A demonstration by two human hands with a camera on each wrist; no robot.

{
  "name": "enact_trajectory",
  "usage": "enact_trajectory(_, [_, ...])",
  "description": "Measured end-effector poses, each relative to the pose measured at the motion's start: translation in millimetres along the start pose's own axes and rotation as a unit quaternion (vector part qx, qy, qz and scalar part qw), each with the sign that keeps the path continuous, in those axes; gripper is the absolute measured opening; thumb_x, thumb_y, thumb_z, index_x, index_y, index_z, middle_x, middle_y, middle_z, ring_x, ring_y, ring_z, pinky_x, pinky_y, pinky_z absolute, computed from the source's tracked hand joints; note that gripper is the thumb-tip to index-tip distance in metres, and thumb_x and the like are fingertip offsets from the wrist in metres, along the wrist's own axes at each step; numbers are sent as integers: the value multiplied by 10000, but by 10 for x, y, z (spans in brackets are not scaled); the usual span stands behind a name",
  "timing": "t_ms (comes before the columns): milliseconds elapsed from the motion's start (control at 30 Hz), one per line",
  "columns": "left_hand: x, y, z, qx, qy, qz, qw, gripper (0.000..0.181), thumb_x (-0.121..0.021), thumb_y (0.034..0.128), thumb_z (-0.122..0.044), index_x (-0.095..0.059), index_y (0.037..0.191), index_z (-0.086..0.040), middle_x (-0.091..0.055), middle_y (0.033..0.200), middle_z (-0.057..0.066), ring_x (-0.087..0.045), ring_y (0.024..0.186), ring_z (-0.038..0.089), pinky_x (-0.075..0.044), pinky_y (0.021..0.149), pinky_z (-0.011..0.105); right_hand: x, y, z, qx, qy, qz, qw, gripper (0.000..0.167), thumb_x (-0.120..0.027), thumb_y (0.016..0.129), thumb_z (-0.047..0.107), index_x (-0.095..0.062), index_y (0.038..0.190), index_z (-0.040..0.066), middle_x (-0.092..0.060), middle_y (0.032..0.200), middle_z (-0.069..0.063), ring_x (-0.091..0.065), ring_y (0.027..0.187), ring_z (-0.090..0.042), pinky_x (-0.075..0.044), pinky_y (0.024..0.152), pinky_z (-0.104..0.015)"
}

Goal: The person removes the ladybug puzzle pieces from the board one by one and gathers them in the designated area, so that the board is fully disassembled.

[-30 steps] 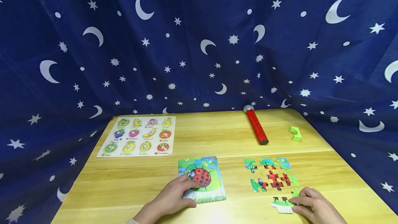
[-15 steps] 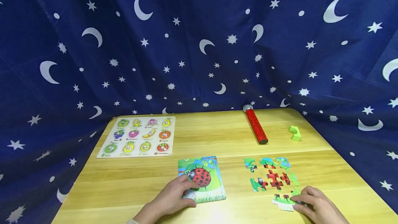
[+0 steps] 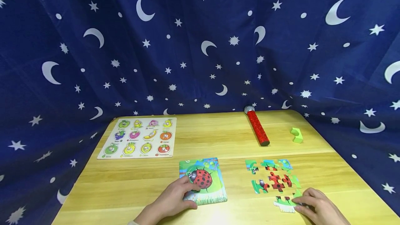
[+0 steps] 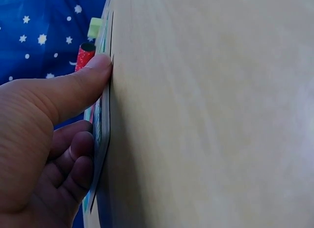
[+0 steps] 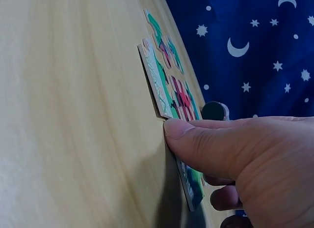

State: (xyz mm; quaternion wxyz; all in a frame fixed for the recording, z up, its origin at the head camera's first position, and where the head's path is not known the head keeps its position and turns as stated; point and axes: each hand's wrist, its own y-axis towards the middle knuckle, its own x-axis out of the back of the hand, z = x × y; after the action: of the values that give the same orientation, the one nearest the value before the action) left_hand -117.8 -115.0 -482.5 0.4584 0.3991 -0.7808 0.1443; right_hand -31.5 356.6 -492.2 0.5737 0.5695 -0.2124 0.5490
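A square ladybug jigsaw puzzle [image 3: 207,197] lies flat near the front middle of the table. My left hand [image 3: 175,197] holds its near left corner, the index finger over the picture and the thumb [image 4: 81,88] along the front edge. At the right, loose ladybug jigsaw pieces [image 3: 276,181] lie in rough rows. My right hand [image 3: 320,206] pinches a jigsaw piece [image 5: 190,191] at the near right of these, mostly hidden in the head view. The right thumb [image 5: 196,142] is right beside a bottom-edge jigsaw piece [image 3: 285,207] with white grass.
A fruit peg board [image 3: 140,138] lies at the back left. Further right are a red glitter microphone [image 3: 257,127] and a small green block [image 3: 297,135]. Behind the table [image 3: 103,190] hangs a blue curtain [image 3: 187,44] with moons and stars.
Against one second ago, the bottom-edge jigsaw piece by my right fingers sits slightly further away and to the right. The left hand and the square puzzle keep their place.
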Motion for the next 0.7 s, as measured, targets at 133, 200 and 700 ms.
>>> enact_trajectory(133, [-11,-7,-4,-11,-4,-12,10000,422,-791,772,-433,-715,1145,-250,-455,859,-120,-342,705,-47,-333,633,126,4,-25,0,-106,-59,92,9999,233,-887,628,156,-753,800,235,-420,807,260,-295,728,109,-279,581,-153])
enact_trajectory(200, [-18,-11,-6,-26,9,-25,10000,420,-792,772,-433,-715,1142,-250,-452,853,-120,-340,702,-50,-333,631,123,3,-34,-1,-145,-91,111,9998,228,-887,629,160,-750,794,237,-413,806,262,-292,727,107,-279,584,-153])
enact_trajectory(700, [-15,-11,-18,20,82,-8,10000,411,-791,774,-437,-713,1137,-261,-453,861,-134,-345,708,-46,-336,637,133,11,-33,11,-326,-140,169,9992,209,-883,643,179,-746,787,242,-403,800,257,-293,717,103,-275,587,-156])
